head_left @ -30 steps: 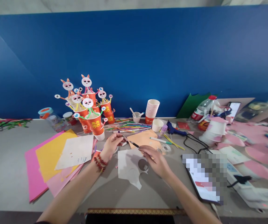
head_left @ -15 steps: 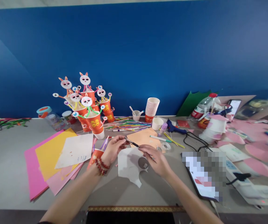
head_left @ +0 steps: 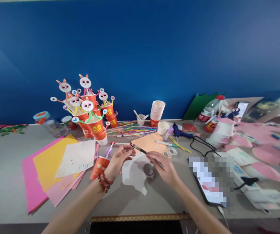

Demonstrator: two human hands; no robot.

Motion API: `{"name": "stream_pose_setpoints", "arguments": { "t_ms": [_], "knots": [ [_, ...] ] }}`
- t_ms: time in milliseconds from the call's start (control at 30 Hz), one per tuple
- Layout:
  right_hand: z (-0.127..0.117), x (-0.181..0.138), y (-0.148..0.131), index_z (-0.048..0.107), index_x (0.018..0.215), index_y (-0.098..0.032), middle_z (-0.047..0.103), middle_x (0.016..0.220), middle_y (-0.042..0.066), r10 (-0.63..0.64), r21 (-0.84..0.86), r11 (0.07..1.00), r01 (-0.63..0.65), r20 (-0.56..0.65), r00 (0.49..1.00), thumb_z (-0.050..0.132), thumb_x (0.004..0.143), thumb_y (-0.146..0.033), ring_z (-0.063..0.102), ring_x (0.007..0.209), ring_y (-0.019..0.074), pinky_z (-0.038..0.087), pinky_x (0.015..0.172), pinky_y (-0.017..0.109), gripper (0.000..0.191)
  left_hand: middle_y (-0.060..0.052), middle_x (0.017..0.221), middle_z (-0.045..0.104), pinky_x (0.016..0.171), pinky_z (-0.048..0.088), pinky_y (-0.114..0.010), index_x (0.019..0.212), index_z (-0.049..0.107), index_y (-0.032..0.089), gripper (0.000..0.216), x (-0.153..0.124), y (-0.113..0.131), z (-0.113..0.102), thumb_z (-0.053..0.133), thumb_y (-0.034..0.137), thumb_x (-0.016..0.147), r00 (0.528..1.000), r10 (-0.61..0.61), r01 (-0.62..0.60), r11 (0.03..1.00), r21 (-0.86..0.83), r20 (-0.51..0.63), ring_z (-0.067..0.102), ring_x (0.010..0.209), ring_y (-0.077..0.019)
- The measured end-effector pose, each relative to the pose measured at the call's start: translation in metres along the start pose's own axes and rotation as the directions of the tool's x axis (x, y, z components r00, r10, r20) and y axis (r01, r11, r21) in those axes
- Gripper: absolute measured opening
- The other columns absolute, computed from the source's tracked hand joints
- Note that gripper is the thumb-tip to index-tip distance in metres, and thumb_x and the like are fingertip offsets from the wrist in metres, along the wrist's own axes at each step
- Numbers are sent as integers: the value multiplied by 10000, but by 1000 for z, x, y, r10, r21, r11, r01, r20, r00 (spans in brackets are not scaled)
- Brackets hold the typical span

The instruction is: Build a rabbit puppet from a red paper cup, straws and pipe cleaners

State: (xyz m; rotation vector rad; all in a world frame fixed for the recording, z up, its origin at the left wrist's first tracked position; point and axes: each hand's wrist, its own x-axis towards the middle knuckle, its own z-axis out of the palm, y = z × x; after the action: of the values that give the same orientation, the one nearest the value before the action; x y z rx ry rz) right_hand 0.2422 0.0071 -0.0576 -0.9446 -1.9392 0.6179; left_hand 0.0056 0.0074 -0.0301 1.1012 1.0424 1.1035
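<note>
The thin dark pen (head_left: 140, 149) is held just above the bench (head_left: 5, 169), midway along it and nearer the front edge than the blue wall, slanting over a white sheet with cut-out holes (head_left: 133, 177). The right hand (head_left: 163, 168) is closed around its lower part; the left hand (head_left: 119, 159) pinches its far tip between thumb and fingers, wrist bent up, a red bead bracelet (head_left: 104, 181) at the wrist. This looks like work on the pen's end, which calls for a firm pinch and a steady right-hand hold. A tipped red cup (head_left: 99, 166) lies beside the left wrist; a phone (head_left: 209, 182) lies right of the right forearm.
</note>
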Motion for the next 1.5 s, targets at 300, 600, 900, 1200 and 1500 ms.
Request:
{"name": "stream_pose_setpoints", "arguments": {
  "t_ms": [300, 600, 900, 1200, 1500],
  "knots": [
    [-35, -34, 44, 678, 1089, -223, 727, 1138, 91, 133, -348, 921, -178, -149, 980, 429, 930, -195, 678, 1053, 259, 538, 911, 408, 297, -43, 913, 685, 786, 469, -300, 909, 681, 180, 120, -19, -6, -6, 595, 252, 865, 984, 99, -155, 890, 428, 151, 611, 852, -184],
    [-46, -65, 60, 625, 1162, -193, 715, 1131, 91, 115, -577, 796, -182, -152, 982, 396, 889, -98, 659, 1016, 264, 530, 898, 421, 369, -123, 1270, 611, 1019, 424, -462, 1125, 619, 180, 240, -19, -26, -10, 527, 225, 908, 911, 267, -385, 275, 881, 315, 547, 1185, -288],
    [-40, -64, 57, 573, 1212, -170, 683, 1139, 112, 109, -697, 690, -194, -164, 980, 374, 852, -15, 636, 997, 281, 534, 880, 431, 439, -133, 1357, 581, 1068, 356, -489, 1344, 505, 151, 412, -20, -28, -10, 464, 225, 941, 945, 144, -283, -85, 955, 293, 500, 1259, -293],
    [-41, -63, 53, 578, 1222, -132, 694, 1137, 138, 138, -807, 547, -223, -176, 975, 413, 798, 25, 619, 992, 292, 520, 886, 428, 481, -131, 1284, 619, 1016, 405, -466, 1311, 535, 144, 385, -19, -25, -7, 430, 157, 941, 945, 120, -289, -124, 949, 303, 552, 1176, -286],
    [-38, -61, 32, 614, 1192, -165, 657, 1222, 144, 103, -826, 532, -187, -156, 982, 468, 923, -172, 594, 1067, 322, 487, 904, 456, 306, -120, 1199, 623, 969, 459, -452, 1285, 530, 180, 396, -20, -27, -10, 505, 137, 893, 950, 113, -282, -89, 955, 291, 560, 1156, -296]
  ]
}}
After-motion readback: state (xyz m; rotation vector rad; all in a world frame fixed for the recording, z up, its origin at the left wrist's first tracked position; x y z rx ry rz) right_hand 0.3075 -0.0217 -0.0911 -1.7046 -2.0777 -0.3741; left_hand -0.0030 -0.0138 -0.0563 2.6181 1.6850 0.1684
